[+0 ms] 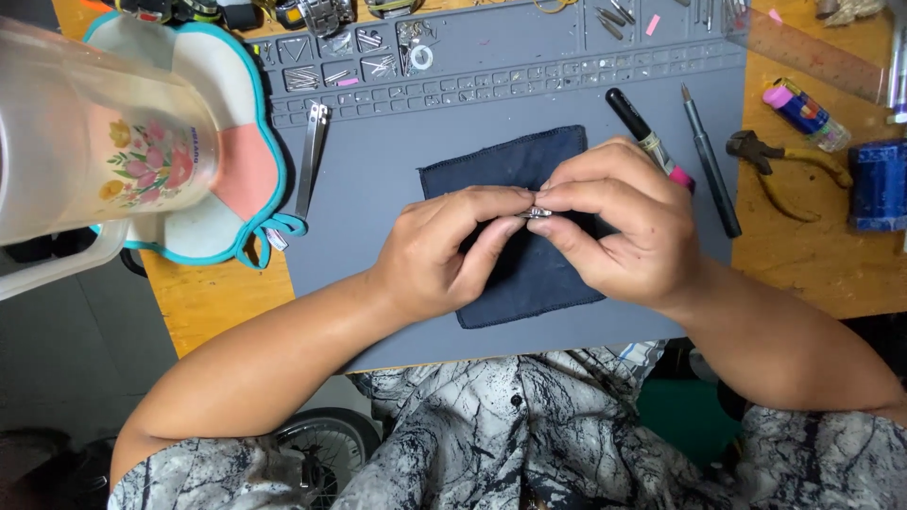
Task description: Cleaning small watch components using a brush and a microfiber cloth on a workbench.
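From the head camera, the left hand [439, 255] and right hand [619, 227] both pinch one small metal part [536, 213] between their fingertips, above a dark blue cloth [515, 274] on the grey mat [378, 236]

The small silver metal part [536, 213] is pinched between the fingertips of the left hand [444, 253] and right hand [619, 227]; most of it is covered, and its shape cannot be determined. The dark blue fabric square [515, 170] is partly hidden beneath both hands. At 9 o'clock, the translucent plastic jug with floral print [94, 142] is blurred and cropped by the left edge. At 3 o'clock, the blue rectangular block [879, 184] is cropped by the right edge.
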